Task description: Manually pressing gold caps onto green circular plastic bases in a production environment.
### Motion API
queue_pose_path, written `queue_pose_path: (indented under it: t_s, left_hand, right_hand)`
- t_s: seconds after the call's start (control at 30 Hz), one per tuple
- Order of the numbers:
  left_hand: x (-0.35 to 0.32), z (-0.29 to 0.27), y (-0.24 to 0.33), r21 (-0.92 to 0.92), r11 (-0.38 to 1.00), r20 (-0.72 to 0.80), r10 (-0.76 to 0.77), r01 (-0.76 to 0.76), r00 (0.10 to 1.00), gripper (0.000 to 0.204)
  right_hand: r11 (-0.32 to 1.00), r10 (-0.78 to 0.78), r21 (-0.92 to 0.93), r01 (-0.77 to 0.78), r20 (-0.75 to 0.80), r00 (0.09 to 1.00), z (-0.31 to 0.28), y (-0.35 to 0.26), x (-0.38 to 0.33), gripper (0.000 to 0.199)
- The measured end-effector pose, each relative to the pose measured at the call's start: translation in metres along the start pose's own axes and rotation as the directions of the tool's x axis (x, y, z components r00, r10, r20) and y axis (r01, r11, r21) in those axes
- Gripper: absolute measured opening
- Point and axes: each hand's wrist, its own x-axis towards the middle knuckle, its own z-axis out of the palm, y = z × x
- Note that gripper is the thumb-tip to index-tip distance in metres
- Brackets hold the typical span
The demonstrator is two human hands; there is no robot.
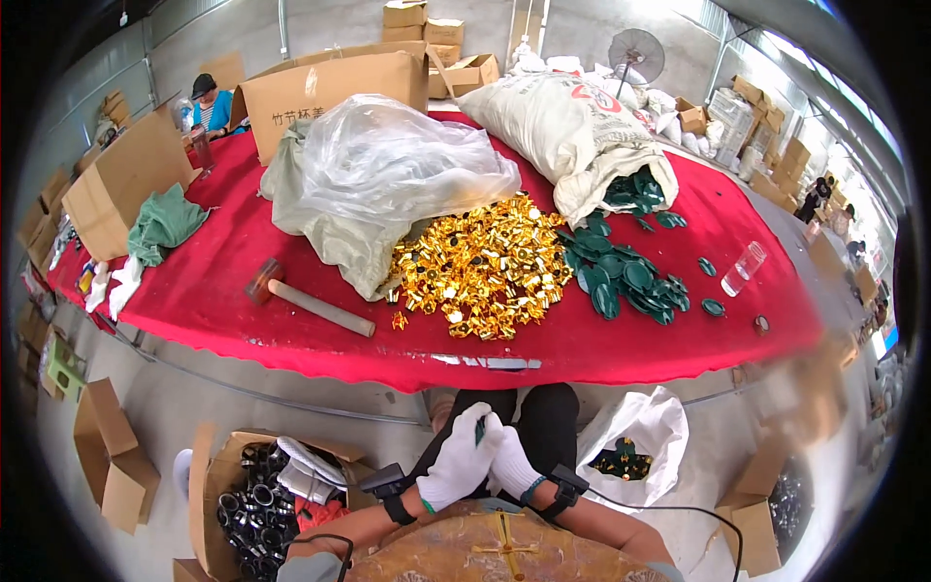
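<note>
Both my hands, in white knit gloves, meet low in front of my lap, below the table's near edge. My left hand (pixel 454 468) is closed, with a small dark green piece (pixel 480 430) showing at its fingers. Pressed against it is my right hand (pixel 513 464), also closed; its fingertips are partly hidden, and both hands seem to hold the same piece. On the table ahead lies a heap of shiny gold caps (pixel 485 267). To its right are loose dark green round lids (pixel 630 276), spilling from a white woven sack (pixel 543 131).
A red cloth (pixel 213 301) covers the table, with a hammer (pixel 315 306), clear plastic bag (pixel 388 160) and drinking glass (pixel 744 269) on it. A box of black parts (pixel 254 509) stands at my left, a white sack (pixel 664 436) at my right. Another person (pixel 215 109) sits far left.
</note>
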Motion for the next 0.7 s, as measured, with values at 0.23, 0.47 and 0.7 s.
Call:
queue_pose_path:
  t_s: [0.23, 0.47, 0.7]
  left_hand:
    - [0.029, -0.007, -0.001, -0.003, 1.000, 0.201, -0.006, 0.007, 0.980, 0.061]
    - [0.045, -0.024, -0.023, -0.559, 0.524, 0.405, -0.504, 0.643, 0.763, 0.046]
    - [0.033, -0.028, -0.004, -0.506, 0.120, 0.615, -0.644, 0.854, 0.455, 0.050]
  right_hand:
    - [0.969, 0.150, 0.172, -0.177, 0.158, 0.976, -0.026, -0.014, 0.026, 0.063]
    - [0.832, -0.488, -0.269, 0.486, 0.063, 0.871, -0.047, -0.043, 0.024, 0.041]
    - [0.486, -0.680, -0.449, 0.750, 0.346, 0.647, -0.045, -0.029, 0.021, 0.039]
